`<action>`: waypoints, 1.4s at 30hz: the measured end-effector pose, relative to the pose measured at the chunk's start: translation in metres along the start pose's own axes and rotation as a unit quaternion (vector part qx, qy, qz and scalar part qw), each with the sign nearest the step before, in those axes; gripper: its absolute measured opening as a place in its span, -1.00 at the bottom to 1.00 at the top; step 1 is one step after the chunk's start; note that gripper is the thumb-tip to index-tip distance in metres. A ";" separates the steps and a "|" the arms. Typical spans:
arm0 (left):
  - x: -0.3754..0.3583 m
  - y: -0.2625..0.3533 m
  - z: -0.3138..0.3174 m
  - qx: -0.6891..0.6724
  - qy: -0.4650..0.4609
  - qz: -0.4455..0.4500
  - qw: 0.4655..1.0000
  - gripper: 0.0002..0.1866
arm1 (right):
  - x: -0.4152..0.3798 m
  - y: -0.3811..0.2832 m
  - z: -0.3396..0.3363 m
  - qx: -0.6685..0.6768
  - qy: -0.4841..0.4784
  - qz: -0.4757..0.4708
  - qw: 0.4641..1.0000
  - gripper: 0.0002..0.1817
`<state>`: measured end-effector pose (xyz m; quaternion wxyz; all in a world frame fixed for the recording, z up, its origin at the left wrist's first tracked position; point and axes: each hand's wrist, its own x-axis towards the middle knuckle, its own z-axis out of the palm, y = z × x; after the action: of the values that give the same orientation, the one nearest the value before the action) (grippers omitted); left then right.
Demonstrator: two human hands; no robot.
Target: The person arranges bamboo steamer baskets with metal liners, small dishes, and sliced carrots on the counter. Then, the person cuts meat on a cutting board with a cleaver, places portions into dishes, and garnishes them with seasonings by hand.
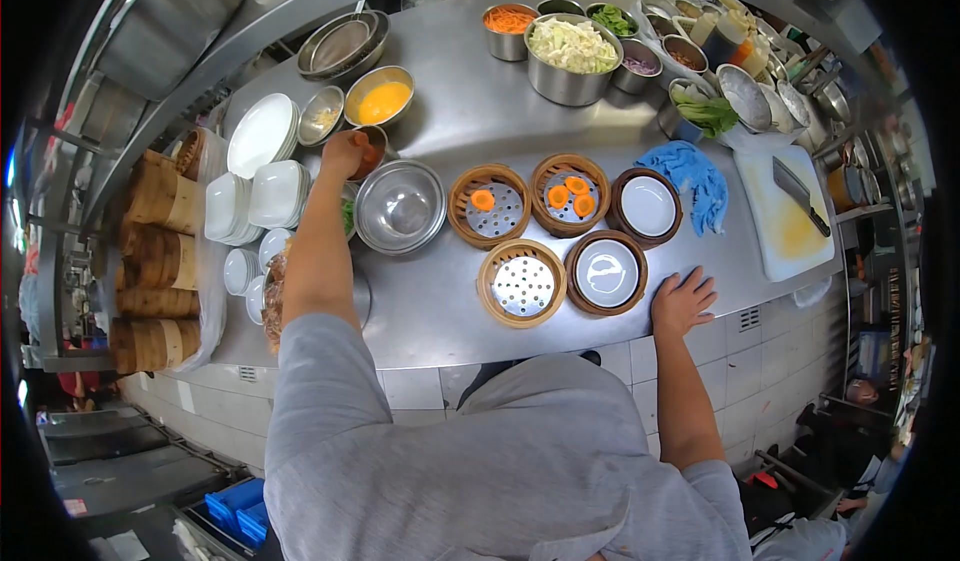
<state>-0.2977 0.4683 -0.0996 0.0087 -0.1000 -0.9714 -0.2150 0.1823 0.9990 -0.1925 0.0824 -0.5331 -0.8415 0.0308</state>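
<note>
My left hand reaches to a small metal container with orange-red contents, and its fingertips are hidden there. My right hand lies flat on the steel table's front edge, fingers spread, holding nothing. Between my hands stand several round bamboo steamers. A back left steamer holds one carrot slice, and the steamer beside it holds three. In the front steamer only a perforated metal plate shows. Two darker steamers hold white dishes. Stacked metal bowls sit right of my left forearm.
White plates and small dishes stand at left, near stacked bamboo steamers. Behind are a bowl of yellow liquid and a pot of chopped cabbage. At right lie a blue cloth and a knife on a cutting board.
</note>
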 end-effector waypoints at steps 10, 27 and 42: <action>-0.030 0.056 -0.037 0.147 -0.091 0.010 0.985 -0.55 | 0.000 -0.004 -0.010 -0.002 -0.022 0.011 1.000 -0.26; -0.148 0.230 0.075 -0.090 -0.234 0.150 0.956 -0.57 | -0.002 -0.003 -0.014 0.014 -0.018 -0.003 1.000 -0.24; -0.182 0.223 0.038 -0.011 -0.211 0.099 0.972 -0.79 | -0.001 0.000 -0.014 0.030 -0.019 -0.007 0.999 -0.24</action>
<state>-0.0741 0.6479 -0.0521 -0.1761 -0.2386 -0.9343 -0.1978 0.1849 0.9971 -0.1787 0.0823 -0.5238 -0.8453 0.0660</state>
